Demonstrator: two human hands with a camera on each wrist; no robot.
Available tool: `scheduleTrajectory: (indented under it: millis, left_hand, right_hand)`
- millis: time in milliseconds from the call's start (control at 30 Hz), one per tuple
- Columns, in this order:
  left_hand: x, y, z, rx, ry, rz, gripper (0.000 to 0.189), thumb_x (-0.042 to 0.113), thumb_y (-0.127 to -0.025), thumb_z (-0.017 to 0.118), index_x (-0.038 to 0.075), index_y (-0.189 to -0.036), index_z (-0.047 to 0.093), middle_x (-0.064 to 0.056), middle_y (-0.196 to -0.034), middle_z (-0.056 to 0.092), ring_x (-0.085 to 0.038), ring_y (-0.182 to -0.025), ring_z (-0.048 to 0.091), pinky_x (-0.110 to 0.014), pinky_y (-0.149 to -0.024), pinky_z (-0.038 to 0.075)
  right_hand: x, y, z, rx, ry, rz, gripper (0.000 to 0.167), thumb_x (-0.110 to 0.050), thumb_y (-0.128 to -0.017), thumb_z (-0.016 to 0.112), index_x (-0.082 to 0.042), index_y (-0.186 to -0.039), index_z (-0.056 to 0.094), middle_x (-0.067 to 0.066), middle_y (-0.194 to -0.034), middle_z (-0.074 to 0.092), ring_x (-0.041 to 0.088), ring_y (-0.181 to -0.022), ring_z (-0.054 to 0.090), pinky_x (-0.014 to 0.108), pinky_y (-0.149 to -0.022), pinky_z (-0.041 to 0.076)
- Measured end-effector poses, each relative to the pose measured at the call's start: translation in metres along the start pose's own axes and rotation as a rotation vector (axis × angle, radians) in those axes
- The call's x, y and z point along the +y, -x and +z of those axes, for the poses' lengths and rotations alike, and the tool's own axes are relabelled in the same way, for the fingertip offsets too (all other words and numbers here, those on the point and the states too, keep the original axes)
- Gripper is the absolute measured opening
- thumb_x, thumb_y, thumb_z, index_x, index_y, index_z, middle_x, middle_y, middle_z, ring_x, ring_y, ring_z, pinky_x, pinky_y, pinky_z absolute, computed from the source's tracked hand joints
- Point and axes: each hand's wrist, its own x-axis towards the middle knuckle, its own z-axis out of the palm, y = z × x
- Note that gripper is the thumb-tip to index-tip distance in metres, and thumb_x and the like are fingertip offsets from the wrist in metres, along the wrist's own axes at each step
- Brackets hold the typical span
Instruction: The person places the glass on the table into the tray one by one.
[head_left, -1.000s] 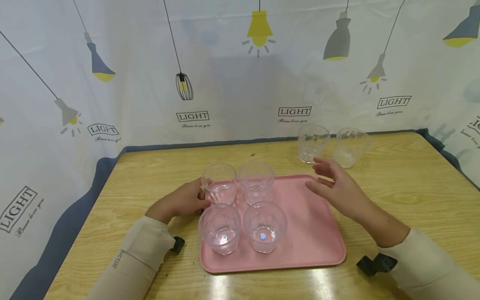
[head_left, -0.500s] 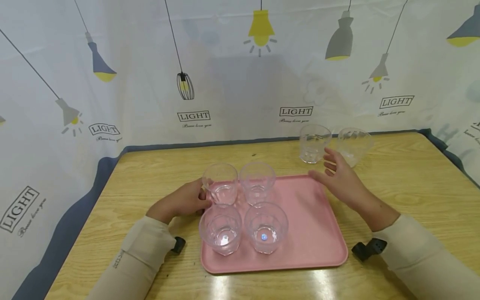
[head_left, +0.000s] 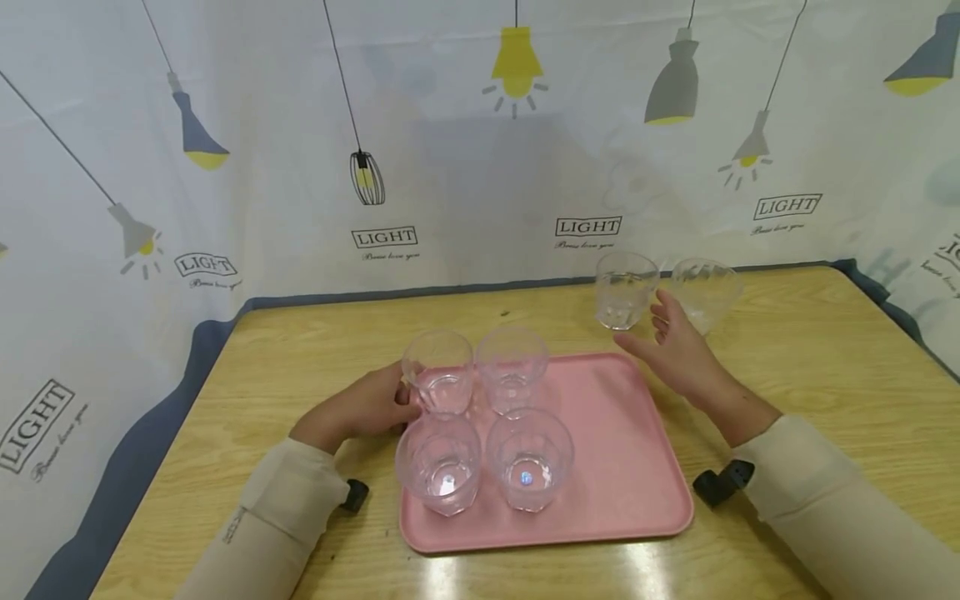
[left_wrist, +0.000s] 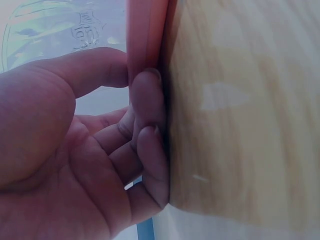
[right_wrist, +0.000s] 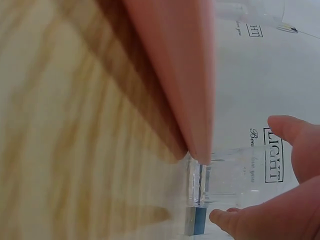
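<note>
A: White cloth (head_left: 465,150) with printed lamps (head_left: 516,62) hung behind the wooden bench (head_left: 285,350). What did the head view show?

B: It showed a pink tray (head_left: 622,467) on the bench, with four clear cups (head_left: 457,450) standing in its left part. Beyond its far right corner stood the left far cup (head_left: 621,292) and the right far cup (head_left: 712,287).

A: And the right hand (head_left: 682,354)?

B: It was close to these two, the thumb and fingers spread apart. One second earlier the fingertips were nearer to the tray's corner; now they had advanced beside the left far cup. The four cups and the left hand (head_left: 367,404) had stayed in their places.

A: What did the left wrist view add?

B: There, the left hand pinched the tray's edge, the thumb at the rim and the fingers curled against the outer side. In my opinion this gave steadiness, but the hold needed to be gentle, because a raised edge could tip the cups.

A: And the right wrist view?

B: The left far cup appeared between thumb and fingers; whether they touched it, I could not tell. For a good grasp, I think, both sides had to close evenly, without pushing the neighbouring cup.
</note>
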Motion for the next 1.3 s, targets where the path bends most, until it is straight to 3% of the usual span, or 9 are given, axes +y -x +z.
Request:
scheduleTrajectory:
  millis: [300, 800, 1300]
  left_hand:
    - [-0.003, -0.002, 0.001, -0.003, -0.003, -0.006, 0.046, 0.017, -0.096, 0.065, 0.011, -0.136, 0.045, -0.003, -0.072, 0.057, -0.015, -0.064, 0.053, -0.028, -0.059, 0.045]
    - [-0.004, -0.003, 0.002, 0.011, -0.026, 0.011, 0.043, 0.016, -0.094, 0.066, 0.010, -0.132, 0.046, -0.003, -0.071, 0.057, -0.015, -0.062, 0.052, -0.029, -0.058, 0.044]
    - [-0.002, -0.001, 0.002, 0.009, -0.022, 0.000, 0.044, 0.017, -0.094, 0.066, 0.007, -0.131, 0.046, -0.002, -0.069, 0.056, -0.014, -0.061, 0.052, -0.028, -0.057, 0.043]
  right_hand:
    - [0.000, -0.013, -0.001, -0.005, 0.074, 0.049, 0.115, -0.056, -0.093, 0.062, -0.014, -0.156, -0.024, 0.025, -0.166, -0.003, 0.047, -0.152, 0.008, 0.061, -0.120, 0.019]
    - [-0.005, -0.033, -0.011, -0.043, 0.049, 0.075, 0.117, -0.062, -0.092, 0.059, -0.010, -0.155, -0.025, 0.023, -0.166, -0.002, 0.043, -0.153, 0.006, 0.061, -0.119, 0.023]
    - [-0.005, -0.045, -0.011, -0.018, 0.045, 0.056, 0.117, -0.061, -0.093, 0.057, -0.006, -0.154, -0.027, 0.031, -0.163, 0.007, 0.046, -0.151, 0.012, 0.061, -0.117, 0.026]
